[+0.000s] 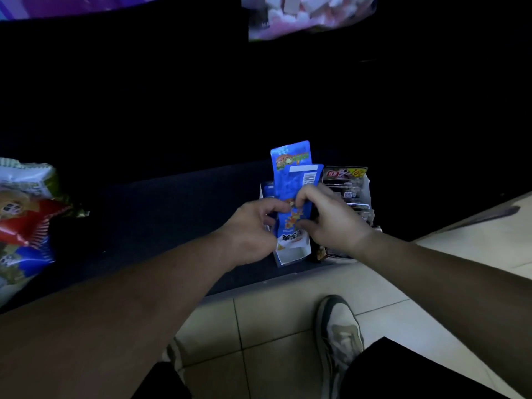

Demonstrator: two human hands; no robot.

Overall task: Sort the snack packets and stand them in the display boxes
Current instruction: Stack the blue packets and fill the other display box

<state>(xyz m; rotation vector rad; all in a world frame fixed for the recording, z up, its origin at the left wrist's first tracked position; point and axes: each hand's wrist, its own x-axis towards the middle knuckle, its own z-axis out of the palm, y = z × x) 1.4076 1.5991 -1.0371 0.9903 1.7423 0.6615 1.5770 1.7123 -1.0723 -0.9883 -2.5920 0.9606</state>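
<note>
A blue display box (291,156) with a tall back flap stands on a dark low shelf (172,203). Blue snack packets (293,191) with orange print stand inside it. My left hand (253,226) grips the packets from the left. From the right, my right hand (325,217) pinches the same packets between thumb and fingers. Just to the right stands a dark display box (349,182) with black packets, partly hidden behind my right hand.
Large snack bags (26,214) lie at the left on the shelf. A pink-and-white bag (305,15) hangs at the top. Pale floor tiles (273,321) lie below, where a shoe (339,332) stands. The shelf's back is too dark to read.
</note>
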